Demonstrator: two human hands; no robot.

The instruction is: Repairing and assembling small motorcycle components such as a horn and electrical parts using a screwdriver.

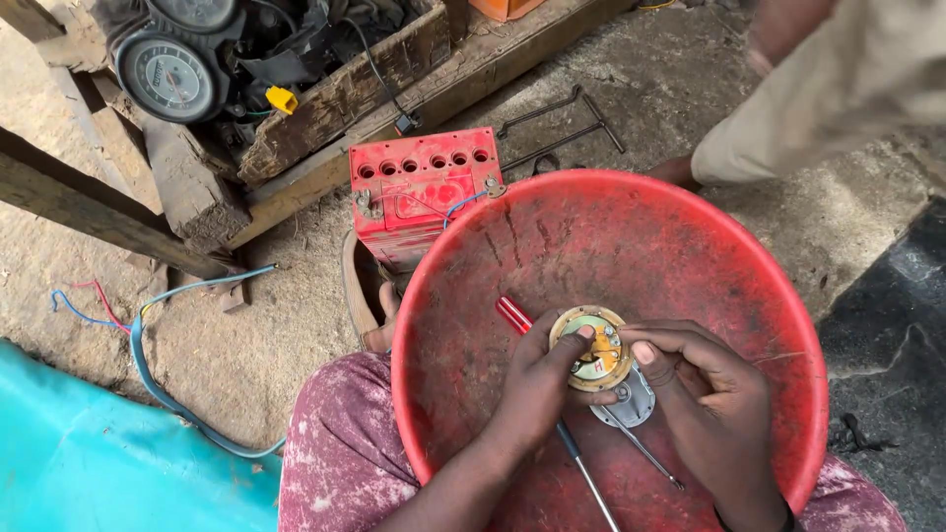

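The left hand (pixel 532 389) and right hand (pixel 705 394) are jointly grasping a round brass-coloured metal mechanism (pixel 592 348). Below it, a red-handled screwdriver (pixel 514 315) is lying in the large red plastic basin (pixel 611 227).

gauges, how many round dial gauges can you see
2, both top left among the wooden beams: one gauge shown whole, another above it, cut by the frame edge. Others may be hidden.
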